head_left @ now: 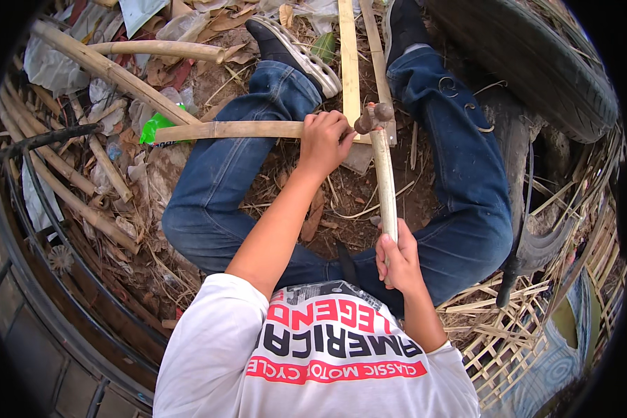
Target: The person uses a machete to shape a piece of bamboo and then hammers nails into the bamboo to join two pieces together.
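Note:
My left hand (324,143) is closed around the right end of a bamboo strip (237,130), which lies crosswise over my left shin. In my closed right hand (399,258) is the lower handle of a hammer (385,181). Its brown, rusty-looking head is just right of my left fingertips, above where the strips meet. Whether the head touches the bamboo, I cannot tell. Two flat bamboo slats, a pale one (349,59) and a duller one (378,63), run away from me between my feet. A small flat block (358,159) sits below their near ends. No nail can be made out.
Bamboo poles (111,73) and plastic scraps lie at the left, with a green wrapper (161,125) under the strip's end. An old tyre (529,63) rests at the far right. Near right are a dark-handled tool (507,282) and woven bamboo lattice (508,355).

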`<state>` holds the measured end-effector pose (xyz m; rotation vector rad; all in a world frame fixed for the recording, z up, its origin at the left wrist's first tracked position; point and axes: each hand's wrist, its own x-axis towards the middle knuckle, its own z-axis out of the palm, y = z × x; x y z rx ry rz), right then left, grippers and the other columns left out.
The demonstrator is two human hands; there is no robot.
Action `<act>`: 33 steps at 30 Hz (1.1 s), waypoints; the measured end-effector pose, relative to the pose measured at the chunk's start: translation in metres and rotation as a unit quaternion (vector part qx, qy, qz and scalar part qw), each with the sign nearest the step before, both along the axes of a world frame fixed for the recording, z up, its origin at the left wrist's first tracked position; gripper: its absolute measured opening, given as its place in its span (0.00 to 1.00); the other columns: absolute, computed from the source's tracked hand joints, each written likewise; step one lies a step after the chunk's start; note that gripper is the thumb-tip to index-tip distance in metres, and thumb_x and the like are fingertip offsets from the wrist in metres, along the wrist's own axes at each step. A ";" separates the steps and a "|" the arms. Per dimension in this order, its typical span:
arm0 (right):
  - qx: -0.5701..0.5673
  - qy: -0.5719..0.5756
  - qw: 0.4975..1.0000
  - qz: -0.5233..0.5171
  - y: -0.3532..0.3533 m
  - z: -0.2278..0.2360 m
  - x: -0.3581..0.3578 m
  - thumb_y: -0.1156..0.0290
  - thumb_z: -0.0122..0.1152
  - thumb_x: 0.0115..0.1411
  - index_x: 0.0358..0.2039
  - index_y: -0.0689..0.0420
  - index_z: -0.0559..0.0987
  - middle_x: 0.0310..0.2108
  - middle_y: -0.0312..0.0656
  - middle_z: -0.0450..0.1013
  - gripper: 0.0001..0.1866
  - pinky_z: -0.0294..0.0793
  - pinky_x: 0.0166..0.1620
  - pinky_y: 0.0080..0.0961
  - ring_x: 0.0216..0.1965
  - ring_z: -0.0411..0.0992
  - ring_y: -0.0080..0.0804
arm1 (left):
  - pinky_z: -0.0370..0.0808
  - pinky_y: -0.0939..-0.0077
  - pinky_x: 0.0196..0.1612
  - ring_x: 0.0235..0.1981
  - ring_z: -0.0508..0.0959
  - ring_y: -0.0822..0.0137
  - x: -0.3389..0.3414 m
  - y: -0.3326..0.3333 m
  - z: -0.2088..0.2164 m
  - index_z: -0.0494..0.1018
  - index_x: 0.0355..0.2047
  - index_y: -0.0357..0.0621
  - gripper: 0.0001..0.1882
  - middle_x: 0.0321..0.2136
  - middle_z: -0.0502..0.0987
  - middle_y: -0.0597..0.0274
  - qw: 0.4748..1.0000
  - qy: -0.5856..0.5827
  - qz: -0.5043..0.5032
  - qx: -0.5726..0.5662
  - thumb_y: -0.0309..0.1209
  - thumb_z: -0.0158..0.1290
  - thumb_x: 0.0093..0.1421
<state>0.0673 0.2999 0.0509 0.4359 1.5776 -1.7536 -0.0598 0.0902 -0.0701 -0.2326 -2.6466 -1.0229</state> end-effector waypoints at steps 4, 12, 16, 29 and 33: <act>0.002 0.006 1.000 0.002 0.000 0.001 0.001 0.65 0.46 0.69 0.46 0.60 0.64 0.20 0.35 0.63 0.12 0.60 0.12 0.16 0.12 0.61 0.17 | 0.64 0.68 0.39 0.33 0.75 0.64 0.000 0.001 -0.001 0.74 0.23 0.46 0.09 0.28 0.74 0.69 1.000 0.019 0.004 0.009 0.27 0.65 0.46; 0.001 0.033 0.999 -0.008 -0.004 -0.001 0.003 0.63 0.43 0.71 0.46 0.60 0.65 0.19 0.35 0.62 0.13 0.60 0.12 0.16 0.12 0.61 0.17 | 0.63 0.68 0.39 0.32 0.75 0.65 0.004 0.002 -0.001 0.74 0.23 0.46 0.08 0.27 0.74 0.69 1.000 0.009 0.012 -0.002 0.28 0.64 0.47; 0.009 0.005 1.000 0.004 -0.003 -0.004 0.004 0.63 0.44 0.71 0.45 0.60 0.65 0.19 0.35 0.63 0.13 0.60 0.13 0.16 0.12 0.61 0.17 | 0.63 0.67 0.39 0.33 0.75 0.64 0.003 0.000 -0.002 0.74 0.24 0.46 0.08 0.27 0.74 0.70 1.000 -0.002 0.011 -0.012 0.27 0.65 0.46; 0.021 0.034 0.999 0.029 -0.006 -0.007 0.004 0.61 0.44 0.71 0.47 0.61 0.65 0.19 0.35 0.63 0.15 0.61 0.13 0.16 0.11 0.60 0.17 | 0.64 0.66 0.40 0.35 0.75 0.62 0.000 -0.001 -0.003 0.74 0.29 0.44 0.13 0.30 0.74 0.68 1.000 0.006 -0.005 -0.014 0.27 0.65 0.42; 0.016 0.028 0.999 0.000 -0.004 -0.008 0.001 0.62 0.45 0.71 0.47 0.61 0.65 0.19 0.35 0.63 0.15 0.60 0.13 0.16 0.11 0.60 0.17 | 0.64 0.67 0.40 0.33 0.75 0.64 0.002 -0.001 -0.009 0.75 0.25 0.46 0.10 0.28 0.74 0.69 1.000 0.002 0.011 -0.010 0.28 0.65 0.44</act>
